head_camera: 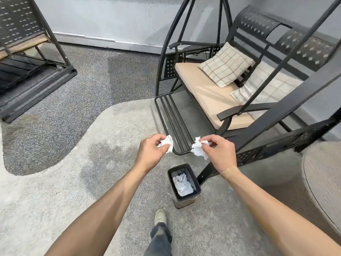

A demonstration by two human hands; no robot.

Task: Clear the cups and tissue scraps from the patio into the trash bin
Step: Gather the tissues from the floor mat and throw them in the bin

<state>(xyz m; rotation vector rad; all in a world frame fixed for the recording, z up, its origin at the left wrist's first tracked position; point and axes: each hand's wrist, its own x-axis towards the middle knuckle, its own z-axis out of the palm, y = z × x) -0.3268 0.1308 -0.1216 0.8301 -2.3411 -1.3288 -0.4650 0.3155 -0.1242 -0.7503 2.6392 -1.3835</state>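
Observation:
My left hand (150,151) pinches a crumpled white tissue scrap (167,144) between thumb and fingers. In my right hand (220,154) hangs a second, larger crumpled tissue scrap (198,149), held by the fingertips. Both hands hover above and just beyond a small black square trash bin (198,187) standing on the patio floor. The bin is lined with a clear bag and holds several white tissue pieces (182,183). No cups are in view.
A black metal swing bench (208,93) with a beige cushion and two plaid pillows stands at right, its footrest (173,119) just past my hands. Another black frame (33,71) stands far left. A round cushioned edge (323,182) is at right. My shoe (160,216) is beside the bin.

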